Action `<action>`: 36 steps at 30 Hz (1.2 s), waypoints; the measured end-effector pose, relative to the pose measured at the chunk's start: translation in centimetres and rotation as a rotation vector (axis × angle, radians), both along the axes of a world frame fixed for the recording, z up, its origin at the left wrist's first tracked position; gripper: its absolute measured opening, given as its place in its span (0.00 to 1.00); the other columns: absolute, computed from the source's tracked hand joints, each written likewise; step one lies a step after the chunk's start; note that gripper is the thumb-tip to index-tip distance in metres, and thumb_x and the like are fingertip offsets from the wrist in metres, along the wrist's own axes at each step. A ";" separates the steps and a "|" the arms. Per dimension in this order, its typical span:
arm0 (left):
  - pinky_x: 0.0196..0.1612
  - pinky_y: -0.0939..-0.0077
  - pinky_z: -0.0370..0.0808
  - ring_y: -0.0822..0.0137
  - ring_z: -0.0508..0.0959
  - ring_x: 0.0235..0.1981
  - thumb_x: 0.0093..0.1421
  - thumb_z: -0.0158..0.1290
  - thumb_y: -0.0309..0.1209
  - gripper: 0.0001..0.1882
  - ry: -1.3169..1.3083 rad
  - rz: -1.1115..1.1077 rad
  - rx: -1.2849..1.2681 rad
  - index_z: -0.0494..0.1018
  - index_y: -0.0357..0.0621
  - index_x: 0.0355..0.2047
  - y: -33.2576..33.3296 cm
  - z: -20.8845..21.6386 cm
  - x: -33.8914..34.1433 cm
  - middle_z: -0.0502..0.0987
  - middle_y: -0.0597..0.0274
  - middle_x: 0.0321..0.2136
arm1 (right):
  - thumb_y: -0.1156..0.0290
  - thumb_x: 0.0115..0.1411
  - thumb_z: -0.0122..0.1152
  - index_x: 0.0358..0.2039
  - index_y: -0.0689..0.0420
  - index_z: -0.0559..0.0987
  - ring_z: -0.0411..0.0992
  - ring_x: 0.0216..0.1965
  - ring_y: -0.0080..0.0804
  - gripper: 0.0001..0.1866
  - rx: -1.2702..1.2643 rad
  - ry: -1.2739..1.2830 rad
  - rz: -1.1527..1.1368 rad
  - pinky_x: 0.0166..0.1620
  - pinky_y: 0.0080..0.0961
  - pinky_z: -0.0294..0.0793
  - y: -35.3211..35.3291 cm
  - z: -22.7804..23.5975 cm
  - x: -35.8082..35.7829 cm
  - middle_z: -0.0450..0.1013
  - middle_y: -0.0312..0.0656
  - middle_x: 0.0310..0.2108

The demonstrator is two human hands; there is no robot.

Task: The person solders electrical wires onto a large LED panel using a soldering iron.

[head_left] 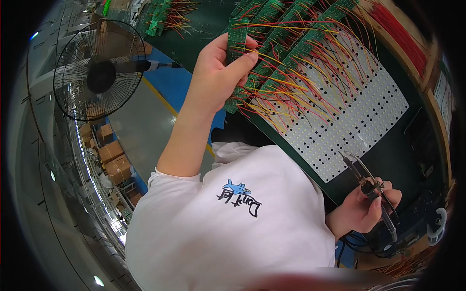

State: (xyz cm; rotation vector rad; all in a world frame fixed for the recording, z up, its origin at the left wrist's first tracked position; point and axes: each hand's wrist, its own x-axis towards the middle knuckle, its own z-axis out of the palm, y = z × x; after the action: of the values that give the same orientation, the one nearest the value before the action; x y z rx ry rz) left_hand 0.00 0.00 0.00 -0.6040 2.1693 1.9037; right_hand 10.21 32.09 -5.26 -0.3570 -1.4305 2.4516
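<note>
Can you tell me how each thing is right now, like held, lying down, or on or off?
Left hand: closed on a board
Held board: gripped
Right hand: closed on the iron
Soldering iron: held, can't tell if hot
Other boards: lying in slanted rows, wires attached
White panel: lying flat, partly covered
Red wires: bunched together
Fan: can't tell if on

left hand (216,70) grips green circuit board (237,33), right hand (363,212) holds soldering iron (370,189)
</note>
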 end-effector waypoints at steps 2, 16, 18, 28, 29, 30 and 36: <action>0.33 0.80 0.70 0.77 0.72 0.32 0.57 0.60 0.26 0.14 0.067 -0.005 -0.035 0.73 0.41 0.43 0.2 0.1 0.0 0.73 0.64 0.34 | 0.72 0.53 0.52 0.28 0.58 0.59 0.54 0.22 0.23 0.11 -0.035 -0.018 -0.011 0.28 0.22 0.54 -0.1 0.1 0.0 0.58 0.38 0.20; 0.42 0.73 0.70 0.71 0.72 0.34 0.70 0.41 0.45 0.20 0.174 0.018 0.075 0.71 0.40 0.40 0.3 1.2 -1.1 0.72 0.63 0.33 | 0.73 0.53 0.52 0.28 0.58 0.59 0.56 0.23 0.24 0.10 -0.036 0.052 0.015 0.29 0.23 0.57 0.5 -0.2 -0.3 0.58 0.39 0.21; 0.41 0.73 0.70 0.71 0.72 0.34 0.69 0.43 0.45 0.19 0.162 0.003 0.034 0.71 0.40 0.36 0.5 1.4 -1.3 0.73 0.64 0.32 | 0.73 0.52 0.52 0.28 0.58 0.59 0.56 0.23 0.24 0.10 -0.037 0.043 0.006 0.29 0.23 0.57 0.6 -0.3 -0.2 0.58 0.39 0.21; 0.43 0.69 0.69 0.65 0.73 0.36 0.68 0.44 0.46 0.21 0.221 0.015 0.129 0.71 0.38 0.40 0.3 1.4 -0.8 0.72 0.61 0.35 | 0.72 0.53 0.53 0.29 0.58 0.61 0.59 0.23 0.24 0.10 -0.050 0.048 0.006 0.28 0.22 0.59 -0.4 0.4 -0.6 0.60 0.39 0.21; 0.43 0.68 0.69 0.64 0.73 0.36 0.69 0.43 0.47 0.21 0.219 -0.023 0.195 0.70 0.38 0.42 0.0 1.4 -1.2 0.71 0.61 0.35 | 0.73 0.53 0.54 0.30 0.58 0.61 0.59 0.23 0.24 0.11 -0.068 0.014 -0.051 0.28 0.22 0.59 -0.4 0.5 -0.5 0.61 0.39 0.22; 0.42 0.69 0.68 0.64 0.72 0.35 0.70 0.41 0.46 0.20 0.169 -0.004 0.264 0.69 0.40 0.40 -0.3 1.6 -1.4 0.70 0.62 0.34 | 0.73 0.53 0.55 0.29 0.58 0.61 0.58 0.24 0.24 0.11 -0.063 0.030 -0.037 0.28 0.22 0.60 -0.2 0.4 -0.4 0.62 0.40 0.23; 0.36 0.74 0.64 0.71 0.65 0.29 0.70 0.44 0.40 0.14 0.122 -0.006 0.289 0.66 0.40 0.43 -0.2 2.2 -2.7 0.64 0.65 0.32 | 0.79 0.53 0.58 0.30 0.58 0.65 0.61 0.23 0.23 0.10 -0.008 0.003 0.138 0.27 0.21 0.63 2.1 0.0 0.2 0.66 0.39 0.24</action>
State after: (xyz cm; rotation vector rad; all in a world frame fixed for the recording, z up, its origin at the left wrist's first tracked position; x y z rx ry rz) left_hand -2.71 -0.18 2.20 -0.4372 1.9033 2.2471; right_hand 10.39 34.22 -5.26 -0.2645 -1.4908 2.5657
